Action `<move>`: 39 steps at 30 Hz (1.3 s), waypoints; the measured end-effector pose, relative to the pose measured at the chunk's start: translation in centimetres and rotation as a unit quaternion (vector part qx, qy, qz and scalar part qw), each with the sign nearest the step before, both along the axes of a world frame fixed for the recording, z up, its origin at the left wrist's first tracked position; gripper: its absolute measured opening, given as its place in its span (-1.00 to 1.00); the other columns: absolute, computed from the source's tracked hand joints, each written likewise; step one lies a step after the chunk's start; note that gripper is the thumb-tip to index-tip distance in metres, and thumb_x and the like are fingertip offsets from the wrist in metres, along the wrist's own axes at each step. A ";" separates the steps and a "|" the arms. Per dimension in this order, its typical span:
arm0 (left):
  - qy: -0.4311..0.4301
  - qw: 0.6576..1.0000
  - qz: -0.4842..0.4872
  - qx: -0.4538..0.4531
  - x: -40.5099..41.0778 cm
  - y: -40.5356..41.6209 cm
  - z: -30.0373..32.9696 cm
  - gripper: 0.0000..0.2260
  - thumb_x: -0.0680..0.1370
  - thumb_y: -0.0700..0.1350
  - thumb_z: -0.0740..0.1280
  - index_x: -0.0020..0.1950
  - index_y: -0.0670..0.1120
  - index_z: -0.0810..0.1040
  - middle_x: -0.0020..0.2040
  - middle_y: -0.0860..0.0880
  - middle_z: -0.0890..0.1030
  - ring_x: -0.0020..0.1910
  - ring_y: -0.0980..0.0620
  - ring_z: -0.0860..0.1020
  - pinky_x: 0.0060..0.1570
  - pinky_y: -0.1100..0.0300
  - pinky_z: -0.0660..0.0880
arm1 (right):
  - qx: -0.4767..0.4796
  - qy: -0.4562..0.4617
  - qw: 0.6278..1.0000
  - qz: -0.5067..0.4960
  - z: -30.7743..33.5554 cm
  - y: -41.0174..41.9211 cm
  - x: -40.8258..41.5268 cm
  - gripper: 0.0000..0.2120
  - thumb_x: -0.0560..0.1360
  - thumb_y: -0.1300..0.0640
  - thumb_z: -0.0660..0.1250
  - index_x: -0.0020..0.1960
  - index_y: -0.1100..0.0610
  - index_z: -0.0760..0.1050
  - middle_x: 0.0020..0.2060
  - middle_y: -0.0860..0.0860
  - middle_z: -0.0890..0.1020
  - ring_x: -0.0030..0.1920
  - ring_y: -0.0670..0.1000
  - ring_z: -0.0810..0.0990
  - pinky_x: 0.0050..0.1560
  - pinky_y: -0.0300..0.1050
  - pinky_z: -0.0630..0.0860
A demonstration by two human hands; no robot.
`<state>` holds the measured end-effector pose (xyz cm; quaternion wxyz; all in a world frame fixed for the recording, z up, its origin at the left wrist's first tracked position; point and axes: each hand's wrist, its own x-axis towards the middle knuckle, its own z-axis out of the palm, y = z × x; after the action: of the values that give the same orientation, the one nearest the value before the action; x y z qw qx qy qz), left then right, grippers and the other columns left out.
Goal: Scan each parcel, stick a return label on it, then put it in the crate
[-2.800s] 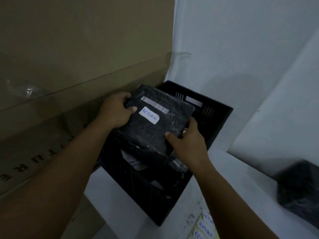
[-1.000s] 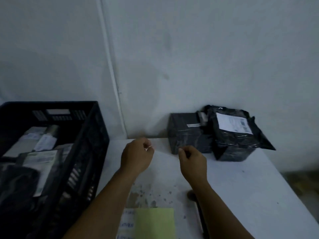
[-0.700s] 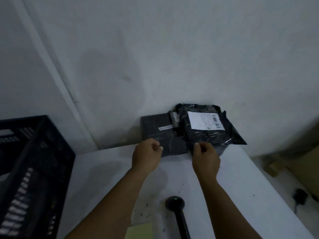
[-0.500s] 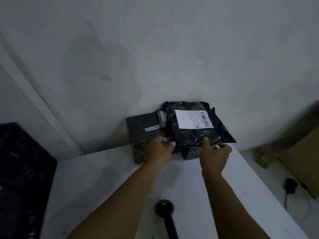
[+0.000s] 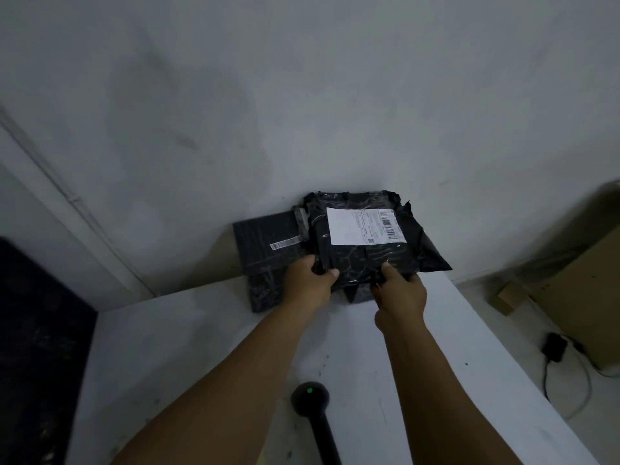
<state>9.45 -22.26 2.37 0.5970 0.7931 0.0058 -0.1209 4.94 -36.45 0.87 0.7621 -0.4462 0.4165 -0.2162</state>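
Both the left hand [image 5: 310,285] and right hand [image 5: 399,293] grip the near edge of the black poly-bag parcel [image 5: 362,250], shipping label [image 5: 364,226] up, against the far wall [image 5: 302,95]; bare white table [image 5: 201,330] lies nearer.

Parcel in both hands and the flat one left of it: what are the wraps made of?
Held parcel: looks like glossy black plastic film, crinkled, with bright glints and a loose flap; white paper label on top. Flat parcel: matte black wrap with pale creases, plastic or paper, unclear. Both hands grip the near edge.
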 end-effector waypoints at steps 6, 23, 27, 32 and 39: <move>-0.043 0.999 -0.011 -0.026 -3.5 2.7 0.2 -0.88 0.52 -0.14 0.45 0.02 0.04 0.65 -0.02 0.06 0.68 -0.02 0.11 0.64 0.02 0.17 0.58 | 0.012 -0.099 0.994 -0.038 1.7 3.9 -2.4 -0.69 0.53 0.23 0.33 0.18 -0.09 0.50 0.14 0.03 0.64 0.12 0.07 0.65 0.18 0.11 0.59; -0.179 0.945 0.274 -0.013 -8.7 25.1 1.4 -0.72 0.53 0.04 0.42 0.23 0.08 0.53 0.03 0.16 0.59 -0.01 0.17 0.57 -0.01 0.23 0.50 | -0.183 -0.135 0.957 0.179 3.5 15.0 -7.4 -0.87 0.57 0.10 0.27 0.05 -0.08 0.54 -0.06 -0.02 0.69 0.00 0.04 0.68 -0.06 -0.02 0.63; -0.095 0.973 0.206 -0.041 -9.0 29.9 0.9 -0.68 0.55 0.12 0.38 0.28 0.08 0.56 0.10 0.13 0.65 0.06 0.14 0.62 0.08 0.15 0.54 | -0.219 -0.112 0.924 0.294 2.1 18.2 -7.3 -0.86 0.59 0.19 0.26 -0.02 -0.02 0.54 -0.14 0.00 0.70 -0.09 0.02 0.70 -0.16 -0.13 0.61; -0.016 0.975 0.209 -0.068 -11.2 32.6 -1.8 -0.82 0.57 -0.15 0.39 0.16 0.02 0.61 0.06 0.05 0.67 0.03 0.09 0.64 0.01 0.16 0.57 | -0.255 -0.063 0.894 0.362 -0.1 20.2 -7.2 -0.89 0.59 0.22 0.25 0.01 0.04 0.52 -0.17 -0.02 0.70 -0.11 0.00 0.68 -0.18 -0.22 0.59; 0.047 0.952 0.280 -0.117 -12.5 31.8 -6.3 -0.83 0.60 -0.22 0.34 -0.01 0.05 0.62 -0.05 0.01 0.70 -0.10 0.07 0.67 -0.25 0.25 0.56 | -0.386 0.037 0.851 0.355 -1.8 20.4 -7.9 -0.71 0.56 0.17 0.32 0.28 0.02 0.49 -0.03 -0.09 0.64 0.00 -0.08 0.61 -0.15 -0.41 0.40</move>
<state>-3.06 9.55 -3.90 0.6944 0.6778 0.2413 0.0136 -2.98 -16.09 -0.93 0.5373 -0.8296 0.1405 -0.0577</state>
